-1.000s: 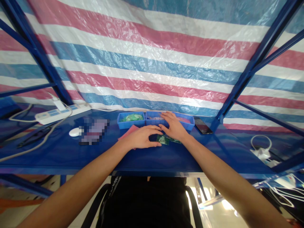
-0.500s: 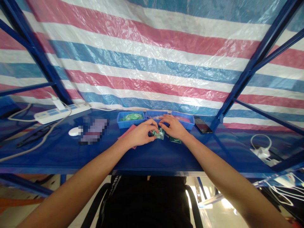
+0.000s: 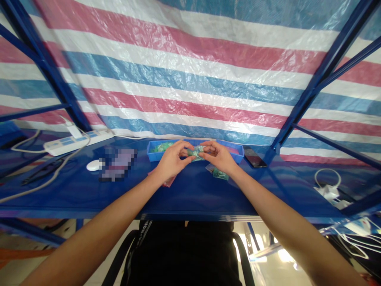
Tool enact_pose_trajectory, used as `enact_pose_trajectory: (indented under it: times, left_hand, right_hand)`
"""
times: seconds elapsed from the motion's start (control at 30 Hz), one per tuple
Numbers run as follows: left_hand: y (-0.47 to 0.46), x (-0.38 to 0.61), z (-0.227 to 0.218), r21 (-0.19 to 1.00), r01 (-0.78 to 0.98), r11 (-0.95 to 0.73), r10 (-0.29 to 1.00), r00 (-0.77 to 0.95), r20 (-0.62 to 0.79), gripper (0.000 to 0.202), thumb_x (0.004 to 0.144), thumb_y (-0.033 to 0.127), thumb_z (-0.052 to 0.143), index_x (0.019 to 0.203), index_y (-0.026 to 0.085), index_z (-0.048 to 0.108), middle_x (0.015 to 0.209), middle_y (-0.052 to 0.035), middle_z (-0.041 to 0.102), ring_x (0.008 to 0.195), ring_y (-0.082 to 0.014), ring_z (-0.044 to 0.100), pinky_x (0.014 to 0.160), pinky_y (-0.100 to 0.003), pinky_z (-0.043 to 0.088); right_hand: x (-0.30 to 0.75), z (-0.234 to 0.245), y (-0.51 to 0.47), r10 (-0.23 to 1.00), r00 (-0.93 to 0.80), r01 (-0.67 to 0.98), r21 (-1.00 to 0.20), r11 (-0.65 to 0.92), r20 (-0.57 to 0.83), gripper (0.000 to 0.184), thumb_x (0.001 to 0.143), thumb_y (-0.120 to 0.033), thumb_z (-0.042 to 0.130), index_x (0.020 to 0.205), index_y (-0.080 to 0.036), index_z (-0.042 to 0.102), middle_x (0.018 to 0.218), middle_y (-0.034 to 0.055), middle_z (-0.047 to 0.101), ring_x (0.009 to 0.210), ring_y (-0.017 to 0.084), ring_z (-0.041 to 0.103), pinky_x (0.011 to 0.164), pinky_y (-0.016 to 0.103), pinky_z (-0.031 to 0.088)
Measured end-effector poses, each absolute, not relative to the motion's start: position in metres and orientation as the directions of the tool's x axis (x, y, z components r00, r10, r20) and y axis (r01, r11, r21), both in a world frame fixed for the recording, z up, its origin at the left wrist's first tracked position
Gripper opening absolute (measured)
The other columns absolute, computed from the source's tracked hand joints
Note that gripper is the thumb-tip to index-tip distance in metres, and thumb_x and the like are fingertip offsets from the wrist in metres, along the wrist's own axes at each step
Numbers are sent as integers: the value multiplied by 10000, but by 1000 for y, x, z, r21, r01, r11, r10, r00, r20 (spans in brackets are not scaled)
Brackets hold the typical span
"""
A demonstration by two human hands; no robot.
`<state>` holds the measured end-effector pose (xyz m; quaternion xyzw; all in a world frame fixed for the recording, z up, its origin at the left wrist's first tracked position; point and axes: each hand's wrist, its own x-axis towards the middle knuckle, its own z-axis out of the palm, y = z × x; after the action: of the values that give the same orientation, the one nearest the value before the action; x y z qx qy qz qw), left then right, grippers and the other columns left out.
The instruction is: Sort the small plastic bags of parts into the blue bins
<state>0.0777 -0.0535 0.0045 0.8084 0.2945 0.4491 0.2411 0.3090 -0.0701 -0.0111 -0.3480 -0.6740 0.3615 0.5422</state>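
Note:
My left hand [image 3: 170, 161] and my right hand [image 3: 218, 156] meet above the blue table [image 3: 89, 190], both pinching one small clear packet with green contents [image 3: 195, 152] held in the air between them. A second green packet [image 3: 219, 173] lies on the table under my right wrist. A pink sheet [image 3: 167, 182] peeks out beneath my left wrist. Behind my hands stands a row of blue trays [image 3: 154, 155]; the left one holds more green packets [image 3: 160, 147].
A white power strip [image 3: 76, 142] with cables lies at the back left, a white mouse [image 3: 94, 165] and a blurred item beside it. A dark phone [image 3: 254, 158] lies right of the trays. White cables [image 3: 329, 190] sit far right. Blue frame posts flank the table.
A second ago both hands lay flat on the table over the packets. They have since pinched one green packet and lifted it up toward the trays.

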Motion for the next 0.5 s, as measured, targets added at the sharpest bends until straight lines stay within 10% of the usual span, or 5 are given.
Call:
enact_pose_trajectory:
  times: [0.5]
  left_hand:
    - [-60,82,7,699,139,-701,673,452,585,513,925,314,771,1386,199,578,1131,-95,744,989,-202,747,879,-345,624]
  right_hand:
    - [296,-13,-76,911,-212,-104,-935,339,354,504,692,-413,950,1069,-232,668,975,13,778,808,180,726,723,337,645]
